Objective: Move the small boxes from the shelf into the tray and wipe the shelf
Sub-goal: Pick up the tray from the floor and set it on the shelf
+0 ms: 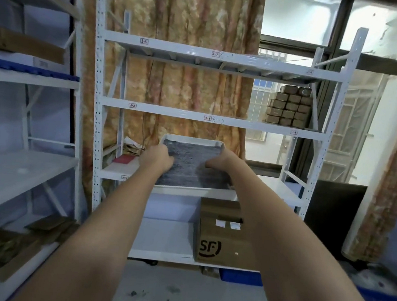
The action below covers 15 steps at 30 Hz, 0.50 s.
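White metal shelf point(211, 119) holds stacked small boxes point(288, 110) at its right end; below, left hand point(158, 159) and right hand point(218, 161) each grip the tilted tray point(193, 141) by a side edge.

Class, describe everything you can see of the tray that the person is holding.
The tray is shallow and rectangular, with a white raised rim and a dark grey speckled floor. It holds nothing. It sits roughly level over the white rack's third shelf, far edge near the curtain. The left hand and right hand grip its two sides, fingers curled onto the floor.
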{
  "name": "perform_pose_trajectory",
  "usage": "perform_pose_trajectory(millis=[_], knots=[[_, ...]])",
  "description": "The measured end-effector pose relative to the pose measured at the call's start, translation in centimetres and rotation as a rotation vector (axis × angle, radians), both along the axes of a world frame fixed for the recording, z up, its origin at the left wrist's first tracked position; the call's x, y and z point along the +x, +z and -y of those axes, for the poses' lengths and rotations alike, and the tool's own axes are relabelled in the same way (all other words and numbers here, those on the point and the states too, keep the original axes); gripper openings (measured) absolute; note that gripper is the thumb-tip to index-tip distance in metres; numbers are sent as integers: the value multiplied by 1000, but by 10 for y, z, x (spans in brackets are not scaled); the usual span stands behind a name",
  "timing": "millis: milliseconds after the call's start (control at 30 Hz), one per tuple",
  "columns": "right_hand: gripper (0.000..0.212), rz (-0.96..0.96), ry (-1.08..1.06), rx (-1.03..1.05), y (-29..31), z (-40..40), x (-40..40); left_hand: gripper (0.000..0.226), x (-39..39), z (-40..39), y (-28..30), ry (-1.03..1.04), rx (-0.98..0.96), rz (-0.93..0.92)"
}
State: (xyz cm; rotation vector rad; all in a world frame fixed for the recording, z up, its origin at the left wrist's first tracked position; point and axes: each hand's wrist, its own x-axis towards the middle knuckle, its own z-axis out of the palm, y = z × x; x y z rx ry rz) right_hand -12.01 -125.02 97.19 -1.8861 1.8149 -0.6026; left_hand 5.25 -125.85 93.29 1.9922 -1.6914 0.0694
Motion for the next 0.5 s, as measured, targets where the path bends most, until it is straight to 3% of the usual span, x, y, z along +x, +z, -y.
perform_pose_trajectory(millis=[167, 500], knots=[[79, -41, -16, -34, -14, 62, 6, 34, 6, 57, -5, 2, 40, -32], [74, -95, -67, -132, -1, 206, 39, 43, 36, 202, 16, -56, -32, 14]])
